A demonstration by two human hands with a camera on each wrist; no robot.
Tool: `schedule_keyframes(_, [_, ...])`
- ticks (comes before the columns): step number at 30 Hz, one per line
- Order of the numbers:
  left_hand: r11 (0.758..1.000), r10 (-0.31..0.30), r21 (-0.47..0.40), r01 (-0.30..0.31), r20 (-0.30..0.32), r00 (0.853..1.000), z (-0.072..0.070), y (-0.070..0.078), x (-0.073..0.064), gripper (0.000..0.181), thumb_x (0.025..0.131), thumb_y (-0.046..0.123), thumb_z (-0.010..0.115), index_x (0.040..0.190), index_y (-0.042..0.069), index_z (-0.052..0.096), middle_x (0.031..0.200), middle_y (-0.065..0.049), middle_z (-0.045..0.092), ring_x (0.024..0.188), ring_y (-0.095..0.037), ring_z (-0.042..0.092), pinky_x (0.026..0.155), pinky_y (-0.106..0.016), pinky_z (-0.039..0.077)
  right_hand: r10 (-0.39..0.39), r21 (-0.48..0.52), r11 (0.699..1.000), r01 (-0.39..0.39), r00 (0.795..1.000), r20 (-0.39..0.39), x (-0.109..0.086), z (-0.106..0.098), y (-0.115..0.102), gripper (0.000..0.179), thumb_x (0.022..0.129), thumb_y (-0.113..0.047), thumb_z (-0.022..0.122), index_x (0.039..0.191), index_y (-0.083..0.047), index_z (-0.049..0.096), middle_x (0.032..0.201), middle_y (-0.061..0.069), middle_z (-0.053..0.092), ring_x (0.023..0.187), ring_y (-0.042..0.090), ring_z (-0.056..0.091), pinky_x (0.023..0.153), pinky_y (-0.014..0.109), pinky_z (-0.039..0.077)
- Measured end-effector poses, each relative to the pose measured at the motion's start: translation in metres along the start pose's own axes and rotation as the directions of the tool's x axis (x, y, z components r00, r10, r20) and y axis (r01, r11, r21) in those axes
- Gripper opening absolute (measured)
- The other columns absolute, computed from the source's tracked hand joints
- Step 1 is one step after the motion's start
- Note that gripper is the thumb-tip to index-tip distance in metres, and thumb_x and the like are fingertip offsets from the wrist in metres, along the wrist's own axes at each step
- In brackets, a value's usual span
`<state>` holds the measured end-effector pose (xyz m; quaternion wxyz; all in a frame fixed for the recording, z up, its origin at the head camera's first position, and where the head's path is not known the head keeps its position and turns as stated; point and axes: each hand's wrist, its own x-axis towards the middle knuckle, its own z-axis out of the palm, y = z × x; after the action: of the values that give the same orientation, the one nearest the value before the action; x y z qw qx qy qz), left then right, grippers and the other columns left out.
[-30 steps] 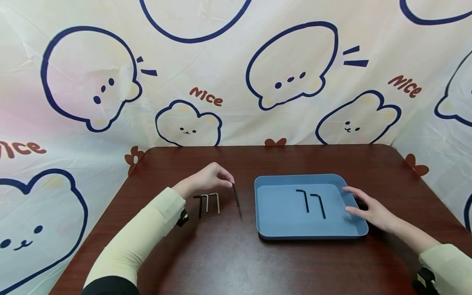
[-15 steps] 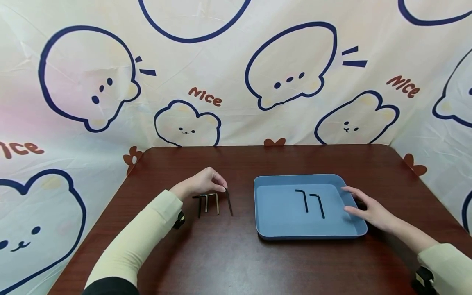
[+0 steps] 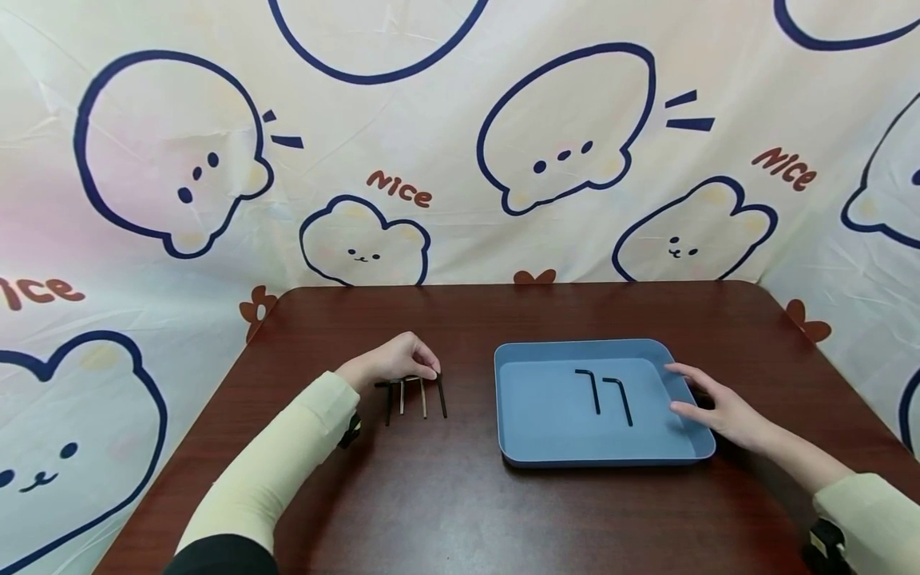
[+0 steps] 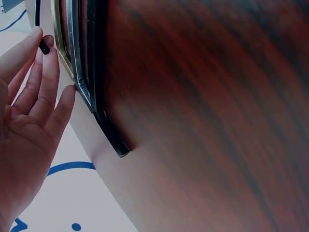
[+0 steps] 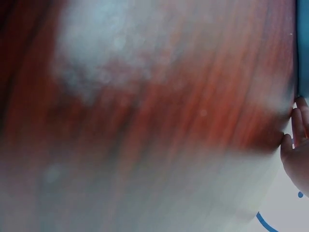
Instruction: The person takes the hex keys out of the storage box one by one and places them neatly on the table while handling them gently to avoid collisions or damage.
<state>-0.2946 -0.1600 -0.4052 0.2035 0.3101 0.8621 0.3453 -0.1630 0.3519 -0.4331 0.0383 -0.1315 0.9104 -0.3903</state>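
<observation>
Between thumb and fingertips, my left hand (image 3: 402, 358) pinches the short end of a black hex key (image 3: 442, 399), whose long arm points toward me. Just left of it stand in a row a brass-coloured hex key (image 3: 424, 406), a silver hex key (image 3: 402, 402) and another black hex key (image 3: 389, 409); the hand partly hides their tops. The left wrist view shows the pinched key's end (image 4: 44, 47) beside this row. My right hand (image 3: 722, 411) rests at the right rim of a blue tray (image 3: 539, 449), fingers spread. Two black hex keys (image 3: 595, 393) lie inside.
Everything is on a dark brown wooden table (image 3: 446, 511). A pale curtain (image 3: 446, 136) with cartoon drawings hangs behind and at both sides. In the right wrist view, the tray's edge (image 5: 303, 48) shows only as a strip.
My left hand has moved left and down with the black hex key, bringing it beside the row. The right hand and the tray stay put.
</observation>
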Motion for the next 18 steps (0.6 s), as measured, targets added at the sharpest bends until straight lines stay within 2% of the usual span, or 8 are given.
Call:
schedule_keyframes(6, [1.000, 0.013, 0.007, -0.013, 0.013, 1.000, 0.0015, -0.0047, 0.0053, 0.003, 0.086, 0.004, 0.073, 0.086, 0.001, 0.075, 0.080, -0.001, 0.069, 0.070, -0.010, 0.053, 0.065, -0.024, 0.044, -0.007, -0.006, 1.000, 0.007, 1.000, -0.003, 0.0003, 0.0001, 0.0014, 0.064, 0.093, -0.016, 0.066, 0.145, -0.001, 0.031, 0.141, 0.036, 0.032, 0.121, 0.056, 0.034, 0.088, 0.075, 0.031])
schedule_keyframes(18, [0.999, -0.031, -0.032, 0.030, -0.023, 0.999, 0.0078, -0.0104, 0.0095, 0.003, 0.084, 0.003, 0.075, 0.087, 0.002, 0.076, 0.082, -0.003, 0.070, 0.068, -0.010, 0.053, 0.062, -0.024, 0.044, -0.001, 0.002, 1.000, 0.001, 1.000, 0.003, 0.0009, -0.0001, 0.0012, 0.064, 0.094, -0.016, 0.065, 0.146, -0.001, 0.031, 0.143, 0.035, 0.030, 0.123, 0.057, 0.032, 0.089, 0.075, 0.030])
